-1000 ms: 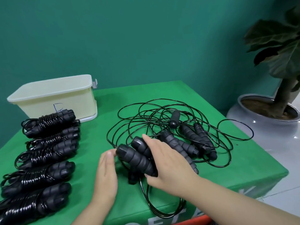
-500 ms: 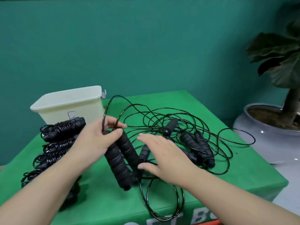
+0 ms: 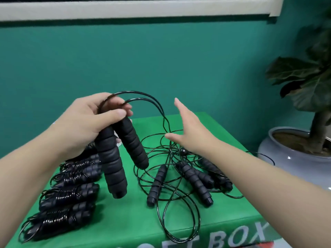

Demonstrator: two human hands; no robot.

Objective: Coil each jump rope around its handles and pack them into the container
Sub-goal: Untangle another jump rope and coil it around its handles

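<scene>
Here, along the left edge of the desk (image 3: 125, 228), lie the coiled jump ropes (image 3: 68, 194), a row of black bundles running from near to far, each with its cord wound round paired handles. The green cloth on the desk carries white letters on its near face, partly cut off by the frame.

Just right of that row, my left hand (image 3: 86, 122) is raised above the desk and grips the tops of two black foam handles (image 3: 116, 158); my fingers (image 3: 118, 113) and thumb curl round them and also pinch the cord where it leaves the handles. The handles hang down side by side, tilted, their lower ends clear of the cloth. From my grip the cord (image 3: 143, 97) arches up and over to the right in two thin loops, then drops toward the tangle.

My right hand (image 3: 189, 131) is held in the air to the right of that arch, fingers straight and spread wide, holding nothing, near the falling cord; I cannot tell whether it touches it.

Below and beyond it, in the middle and right of the desk, sits the loose pile (image 3: 188, 176): several more black handles lying among overlapping loops of cord, one long loop reaching the near edge.

At the far right, off the desk, a potted plant (image 3: 304, 140) stands in a pale round pot.
</scene>
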